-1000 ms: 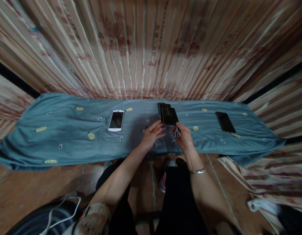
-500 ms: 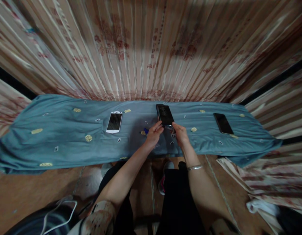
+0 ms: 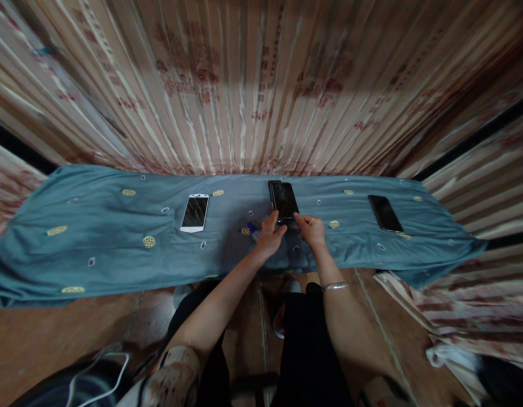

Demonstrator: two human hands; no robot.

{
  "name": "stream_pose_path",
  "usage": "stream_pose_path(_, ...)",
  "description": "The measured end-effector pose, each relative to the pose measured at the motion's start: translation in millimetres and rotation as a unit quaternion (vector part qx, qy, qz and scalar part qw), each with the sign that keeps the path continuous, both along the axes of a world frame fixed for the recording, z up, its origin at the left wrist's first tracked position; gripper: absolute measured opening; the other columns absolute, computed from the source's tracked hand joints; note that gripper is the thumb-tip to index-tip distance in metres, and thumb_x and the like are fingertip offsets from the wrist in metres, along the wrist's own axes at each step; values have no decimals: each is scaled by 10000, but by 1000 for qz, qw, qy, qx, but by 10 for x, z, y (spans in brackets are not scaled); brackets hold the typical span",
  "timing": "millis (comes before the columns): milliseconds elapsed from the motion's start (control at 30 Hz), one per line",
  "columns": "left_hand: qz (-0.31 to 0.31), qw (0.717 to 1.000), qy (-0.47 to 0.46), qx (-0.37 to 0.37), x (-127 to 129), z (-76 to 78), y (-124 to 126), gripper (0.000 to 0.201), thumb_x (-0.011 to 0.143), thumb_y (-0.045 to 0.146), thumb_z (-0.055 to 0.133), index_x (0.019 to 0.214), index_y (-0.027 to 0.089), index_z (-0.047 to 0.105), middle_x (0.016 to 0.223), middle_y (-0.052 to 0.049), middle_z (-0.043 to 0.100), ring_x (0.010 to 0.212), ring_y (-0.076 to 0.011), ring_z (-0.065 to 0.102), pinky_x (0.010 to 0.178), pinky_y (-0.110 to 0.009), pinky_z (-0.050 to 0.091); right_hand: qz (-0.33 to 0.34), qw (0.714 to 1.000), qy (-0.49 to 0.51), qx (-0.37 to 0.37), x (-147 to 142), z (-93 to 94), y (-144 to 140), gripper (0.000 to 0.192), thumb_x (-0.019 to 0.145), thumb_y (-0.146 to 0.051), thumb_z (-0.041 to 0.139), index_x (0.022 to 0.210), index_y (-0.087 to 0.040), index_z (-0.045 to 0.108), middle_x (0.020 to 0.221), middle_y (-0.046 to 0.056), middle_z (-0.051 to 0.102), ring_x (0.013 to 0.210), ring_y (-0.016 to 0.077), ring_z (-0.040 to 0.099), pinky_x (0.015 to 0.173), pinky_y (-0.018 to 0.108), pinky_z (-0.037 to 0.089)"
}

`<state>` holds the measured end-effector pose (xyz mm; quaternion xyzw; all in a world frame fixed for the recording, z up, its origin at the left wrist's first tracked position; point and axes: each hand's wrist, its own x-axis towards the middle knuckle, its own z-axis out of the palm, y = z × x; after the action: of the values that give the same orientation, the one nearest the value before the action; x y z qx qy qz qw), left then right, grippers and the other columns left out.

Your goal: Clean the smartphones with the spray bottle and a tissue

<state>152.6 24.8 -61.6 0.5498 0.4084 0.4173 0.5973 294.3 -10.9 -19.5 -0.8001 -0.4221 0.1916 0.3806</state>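
Observation:
A black phone (image 3: 286,200) lies at the middle of the cloth-covered table, its dark screen facing up. My left hand (image 3: 270,236) is closed on the phone's near left corner. At the near right corner, my right hand (image 3: 310,229) pinches the phone's edge. Another dark, flat object (image 3: 271,185) shows beneath its far left side; I cannot tell what it is. Beside my left hand is a small item with a blue end (image 3: 252,227), mostly covered by the hand.
To the left lies a white phone (image 3: 195,213), and to the right a black phone (image 3: 385,213). The blue-green cloth (image 3: 117,249) is wrinkled. A curtain (image 3: 236,85) hangs right behind the table. A white cable (image 3: 113,384) is at the lower left.
The black phone has shifted slightly and sits a little nearer to me at its near edge. My fingers have moved slightly along its edge. More of the blue-ended item shows.

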Motion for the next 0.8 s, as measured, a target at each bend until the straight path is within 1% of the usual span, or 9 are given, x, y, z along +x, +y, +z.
stream_pose_path(167, -12, 998, 47, 30, 21, 35, -27, 611, 748, 246, 665, 1352, 254, 573, 1464, -96, 512, 1349, -301, 408, 1150, -472, 258, 0, 1000, -22, -20, -8, 32, 10, 476, 845, -478, 578, 439, -245, 490, 376, -29, 446, 471, 150, 483, 553, 274, 307)
stream_pose_path(300, -27, 995, 78, 59, 37, 71, -66, 668, 755, 256, 659, 1407, 229, 515, 1533, -117, 435, 1401, -317, 342, 1179, -487, 185, -4, 999, -38, -23, 3, 15, 12, 490, 865, -475, 576, 442, -242, 492, 390, -31, 446, 469, 145, 469, 554, 275, 293)
stream_pose_path(367, -26, 994, 83, 67, 42, 82, -83, 690, 749, 281, 675, 1416, 235, 503, 1572, -118, 377, 1426, -335, 298, 1182, -508, 162, -5, 998, -63, -26, 8, 7, 10, 486, 874, -465, 578, 451, -237, 510, 420, -22, 476, 480, 143, 466, 556, 275, 286)
stream_pose_path(467, -22, 994, 83, 75, 43, 81, -89, 705, 742, 313, 693, 1417, 250, 503, 1611, -110, 303, 1452, -358, 245, 1175, -536, 158, 0, 994, -105, -39, 14, -8, 7, 463, 890, -449, 582, 483, -230, 561, 494, 8, 563, 517, 147, 499, 565, 281, 276)
stream_pose_path(633, -34, 991, 100, 85, 51, 69, -54, 678, 751, 304, 694, 1402, 213, 524, 1573, -146, 366, 1449, -354, 270, 1185, -517, 166, 16, 984, -167, -64, 3, -30, 2, 406, 921, -435, 574, 590, -221, 675, 655, 72, 693, 617, 177, 607, 575, 293, 271)
stream_pose_path(733, -38, 987, 129, 91, 57, 80, -47, 682, 768, 297, 680, 1418, 190, 502, 1575, -165, 356, 1446, -343, 294, 1187, -516, 180, 20, 976, -201, -77, -1, 8, -18, 399, 942, -426, 548, 650, -206, 707, 704, 92, 713, 657, 184, 638, 578, 290, 279)
stream_pose_path(800, -35, 986, 136, 94, 43, 100, -55, 675, 779, 284, 670, 1426, 215, 490, 1578, -144, 359, 1452, -325, 302, 1185, -519, 198, 17, 974, -210, -84, 17, 57, -45, 397, 947, -413, 540, 661, -194, 709, 702, 93, 711, 658, 181, 639, 577, 286, 281)
